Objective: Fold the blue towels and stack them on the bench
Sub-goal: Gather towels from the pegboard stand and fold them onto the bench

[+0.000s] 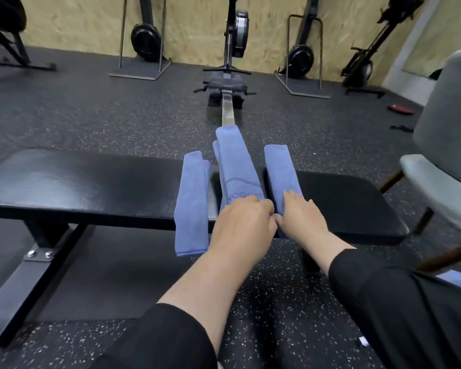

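Three long folded blue towels lie side by side across the black bench [91,182], their near ends hanging over its front edge. The left towel [192,203] lies untouched. My left hand [242,225] rests on the near end of the middle towel [234,161], which bears a printed logo; its fingers are curled down into the cloth and the fingertips are hidden. My right hand [302,219] lies on the near end of the right towel [281,169], fingers stretched forward over it. Its thumb touches my left hand.
A rowing machine [228,83] runs away from the bench, its rail under the middle towel's far end. A grey chair [442,166] stands close on the right. More rowers lean upright against the wooden back wall. The floor is black speckled rubber.
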